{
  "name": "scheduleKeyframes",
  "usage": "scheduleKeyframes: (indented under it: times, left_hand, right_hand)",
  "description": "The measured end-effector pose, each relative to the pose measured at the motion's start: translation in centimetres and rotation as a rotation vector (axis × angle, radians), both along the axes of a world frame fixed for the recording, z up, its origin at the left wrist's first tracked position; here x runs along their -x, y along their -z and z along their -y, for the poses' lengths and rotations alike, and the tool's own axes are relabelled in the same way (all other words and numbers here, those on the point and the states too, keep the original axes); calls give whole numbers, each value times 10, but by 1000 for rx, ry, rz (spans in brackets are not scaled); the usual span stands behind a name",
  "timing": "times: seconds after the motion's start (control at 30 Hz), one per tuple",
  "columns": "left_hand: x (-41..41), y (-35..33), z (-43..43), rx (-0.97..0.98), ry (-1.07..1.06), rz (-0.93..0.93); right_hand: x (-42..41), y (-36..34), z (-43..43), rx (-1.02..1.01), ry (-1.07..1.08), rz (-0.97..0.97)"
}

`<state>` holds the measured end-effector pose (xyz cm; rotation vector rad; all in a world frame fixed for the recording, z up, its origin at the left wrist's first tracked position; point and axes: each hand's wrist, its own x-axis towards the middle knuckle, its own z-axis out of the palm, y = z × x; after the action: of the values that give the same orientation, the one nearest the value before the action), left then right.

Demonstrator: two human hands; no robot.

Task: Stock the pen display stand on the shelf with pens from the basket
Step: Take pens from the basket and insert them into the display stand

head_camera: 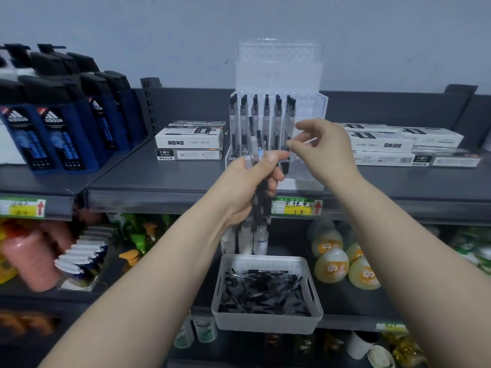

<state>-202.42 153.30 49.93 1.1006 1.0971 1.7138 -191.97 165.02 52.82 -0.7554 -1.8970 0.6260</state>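
Ahead, left hand [245, 183] tight around pen bundle [259, 199], right hand [328, 150] in pinch on one pen [309, 141]

Your left hand [244, 187] covers the middle of the pens [258, 208] it grips and the display stand's [303, 179] lower front. The thin pale stick [310, 141] in your right hand's [324, 152] pinch is too blurred to name.

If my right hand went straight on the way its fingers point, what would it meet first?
Likely the standing pens in the display stand, just beyond the pen the right hand pinches; depth is unclear.
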Motion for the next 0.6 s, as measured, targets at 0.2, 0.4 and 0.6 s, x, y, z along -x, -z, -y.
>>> scheduleKeyframes:
  times: [0.2,0.4,0.6]
  left_hand:
    - [-10,0,-5,8,219,25]
    - [-21,1,-13,32,212,65]
    - [-23,-6,-15,60,156,67]
  right_hand:
    - [-24,-7,34,180,-347,-60]
    - [-38,-17,23,316,-389,-169]
    - [-37,-19,19,490,-506,-183]
